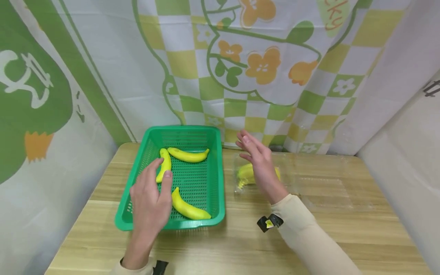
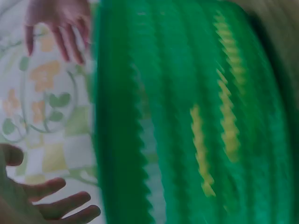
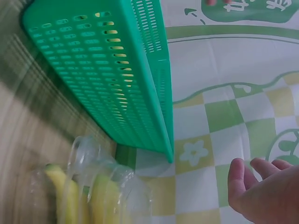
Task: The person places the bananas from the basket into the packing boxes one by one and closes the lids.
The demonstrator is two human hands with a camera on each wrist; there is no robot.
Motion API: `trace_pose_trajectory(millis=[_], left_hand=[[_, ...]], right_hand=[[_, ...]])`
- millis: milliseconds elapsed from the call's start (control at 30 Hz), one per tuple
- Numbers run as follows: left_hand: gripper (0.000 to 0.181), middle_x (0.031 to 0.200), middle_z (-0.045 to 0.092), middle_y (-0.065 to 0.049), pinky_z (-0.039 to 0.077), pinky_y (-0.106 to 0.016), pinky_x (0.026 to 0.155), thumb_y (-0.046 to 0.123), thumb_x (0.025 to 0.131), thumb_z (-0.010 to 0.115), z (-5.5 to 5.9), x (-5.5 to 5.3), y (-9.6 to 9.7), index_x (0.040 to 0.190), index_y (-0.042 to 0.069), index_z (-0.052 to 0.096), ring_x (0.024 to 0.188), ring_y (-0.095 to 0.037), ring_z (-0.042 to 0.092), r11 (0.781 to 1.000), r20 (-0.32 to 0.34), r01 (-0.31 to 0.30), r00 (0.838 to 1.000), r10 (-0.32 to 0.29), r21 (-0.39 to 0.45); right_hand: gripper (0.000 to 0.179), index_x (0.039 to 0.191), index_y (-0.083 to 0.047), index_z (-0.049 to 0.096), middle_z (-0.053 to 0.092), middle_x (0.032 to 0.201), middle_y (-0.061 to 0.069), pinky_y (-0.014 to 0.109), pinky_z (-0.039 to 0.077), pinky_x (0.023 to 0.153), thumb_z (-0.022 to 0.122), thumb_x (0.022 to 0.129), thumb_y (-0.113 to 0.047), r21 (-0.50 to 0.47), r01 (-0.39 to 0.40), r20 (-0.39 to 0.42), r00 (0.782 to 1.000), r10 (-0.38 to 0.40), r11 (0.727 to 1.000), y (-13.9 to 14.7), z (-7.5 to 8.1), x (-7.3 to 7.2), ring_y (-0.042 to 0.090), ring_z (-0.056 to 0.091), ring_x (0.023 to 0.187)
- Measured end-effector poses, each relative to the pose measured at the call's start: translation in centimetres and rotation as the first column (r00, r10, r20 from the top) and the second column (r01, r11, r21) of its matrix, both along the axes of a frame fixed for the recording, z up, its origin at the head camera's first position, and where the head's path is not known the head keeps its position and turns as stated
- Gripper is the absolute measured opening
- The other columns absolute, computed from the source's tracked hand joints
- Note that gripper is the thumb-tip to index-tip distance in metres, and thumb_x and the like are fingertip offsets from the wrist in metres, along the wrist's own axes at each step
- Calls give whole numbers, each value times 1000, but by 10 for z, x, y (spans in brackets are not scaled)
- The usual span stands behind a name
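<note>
A green plastic basket (image 1: pixel 221 183) stands on the table with three yellow bananas inside: one banana (image 1: pixel 188 155) along the back, one banana (image 1: pixel 165 164) at the left, one banana (image 1: pixel 189 206) near the front. Over the basket's left part hovers my left hand (image 1: pixel 149 198), fingers spread and holding nothing. To the basket's right, a clear plastic clamshell box (image 1: pixel 237 187) holds yellow bananas (image 3: pixel 103 198); how many is hard to tell. My right hand (image 1: pixel 259 164) is raised above that box, fingers extended, nothing in it. In the left wrist view the left hand (image 2: pixel 46 198) shows relaxed fingers beside the basket.
The clamshell's transparent lid (image 1: pixel 323 191) lies spread out to the right on the wooden table (image 1: pixel 240 244). A patterned cloth (image 1: pixel 192 57) hangs behind the table, and white sheets (image 1: pixel 409 164) flank it at the sides.
</note>
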State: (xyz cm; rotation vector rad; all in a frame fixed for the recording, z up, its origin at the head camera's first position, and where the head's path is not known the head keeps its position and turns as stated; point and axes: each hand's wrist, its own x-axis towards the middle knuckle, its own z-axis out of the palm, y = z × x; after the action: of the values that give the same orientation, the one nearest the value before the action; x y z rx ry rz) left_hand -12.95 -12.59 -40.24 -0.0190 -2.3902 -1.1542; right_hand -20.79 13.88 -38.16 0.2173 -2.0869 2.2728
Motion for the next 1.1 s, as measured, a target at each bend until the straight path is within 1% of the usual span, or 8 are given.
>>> trace_pose_trajectory(millis=[67, 200, 367, 533, 667, 900, 1000, 1100], left_hand=[[50, 161, 51, -20, 29, -70, 115, 30, 110, 49, -6, -1, -12, 153, 5, 53, 149, -46, 45, 997, 35, -19, 999, 22, -78], [56, 165, 44, -25, 21, -74, 120, 37, 111, 46, -19, -3, -34, 156, 3, 48, 151, -50, 40, 977, 119, -45, 990, 71, -210], [62, 166, 40, -29, 19, -76, 120, 43, 112, 39, -31, -3, -62, 159, 1, 43, 150, -54, 37, 952, 202, -66, 970, 131, -300], [65, 169, 34, -29, 22, -79, 117, 45, 113, 35, -41, -3, -80, 162, 2, 38, 152, -56, 34, 946, 270, -68, 950, 159, -318], [67, 173, 27, -28, 26, -82, 114, 46, 114, 32, -46, -3, -86, 165, 3, 33, 153, -58, 31, 948, 326, -43, 933, 152, -317], [69, 178, 15, -21, 37, -82, 108, 46, 114, 31, -53, -5, -89, 168, 4, 23, 151, -62, 32, 949, 382, 11, 917, 115, -314], [71, 179, 9, -18, 40, -80, 107, 47, 114, 30, -54, -6, -90, 170, 5, 17, 151, -62, 31, 943, 399, 44, 912, 97, -329], [71, 179, 7, -17, 40, -79, 108, 47, 114, 29, -55, -5, -90, 170, 6, 12, 151, -62, 31, 941, 413, 63, 907, 85, -331]], right_hand=[[54, 160, -12, 48, 56, 161, 6, 45, 49, 118, 51, 111, -35, 8, -7, -8, 1000, 7, 1000, -5, 2, -3, 22, 57, 146], [54, 160, -14, 48, 55, 161, 5, 48, 47, 120, 52, 111, -36, 23, -21, -25, 999, 22, 1000, -11, 3, -9, 23, 56, 146], [55, 160, -14, 48, 56, 161, 6, 53, 45, 121, 54, 110, -34, 31, -42, -55, 997, 44, 999, -19, 3, -14, 25, 56, 146], [55, 161, -11, 46, 55, 161, 7, 54, 44, 122, 54, 110, -32, 11, -64, -67, 996, 65, 998, -30, 2, -17, 28, 54, 147], [56, 160, -7, 45, 54, 162, 10, 55, 44, 122, 55, 110, -30, -4, -74, -65, 995, 74, 997, -42, 1, -18, 31, 53, 149], [54, 158, -11, 50, 59, 159, 7, 41, 50, 114, 58, 108, -31, -4, -91, -51, 995, 91, 996, -65, -1, -25, 24, 56, 147], [52, 156, -13, 54, 61, 156, 6, 39, 52, 110, 59, 108, -32, -6, -92, -49, 995, 91, 996, -76, -1, -30, 23, 58, 145], [51, 154, -16, 56, 63, 154, 4, 38, 54, 109, 60, 107, -35, -3, -96, -14, 995, 95, 995, -86, -3, -35, 20, 60, 143]])
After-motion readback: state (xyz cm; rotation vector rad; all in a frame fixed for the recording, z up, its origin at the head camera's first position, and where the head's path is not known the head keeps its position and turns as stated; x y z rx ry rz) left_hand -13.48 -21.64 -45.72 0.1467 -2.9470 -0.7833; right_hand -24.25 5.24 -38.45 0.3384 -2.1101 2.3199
